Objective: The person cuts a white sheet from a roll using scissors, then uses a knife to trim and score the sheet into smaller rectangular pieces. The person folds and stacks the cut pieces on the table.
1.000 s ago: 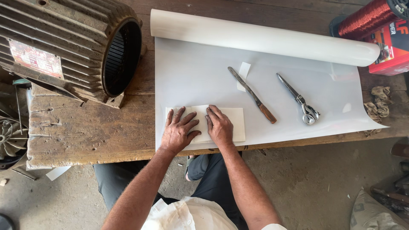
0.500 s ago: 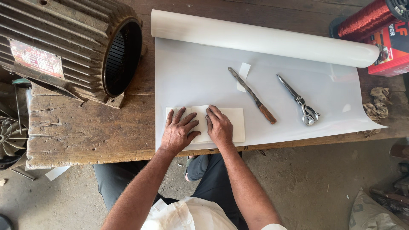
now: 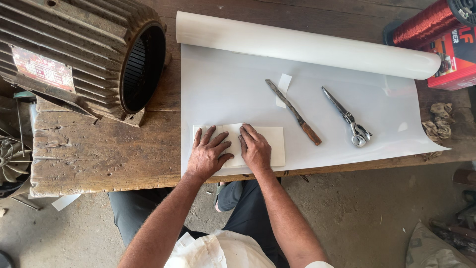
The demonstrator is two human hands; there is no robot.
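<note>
Both hands press flat on a small white folded sheet [image 3: 275, 144] that lies on a large white sheet [image 3: 233, 89] spread over a wooden workbench [image 3: 99, 154]. My left hand [image 3: 207, 155] has its fingers spread over the left half of the folded sheet. My right hand [image 3: 256, 148] lies beside it, fingers together, on the middle of the sheet. Neither hand grips anything. A knife with a wooden handle [image 3: 295, 113] and metal scissors [image 3: 348, 119] lie on the large sheet to the right.
The rolled end of the large sheet [image 3: 307, 45] runs along the back. A ribbed motor housing [image 3: 84, 54] sits at the left. A copper wire spool [image 3: 426, 22] and red box [image 3: 453, 62] stand at the far right, with a rag [image 3: 441, 121] below them.
</note>
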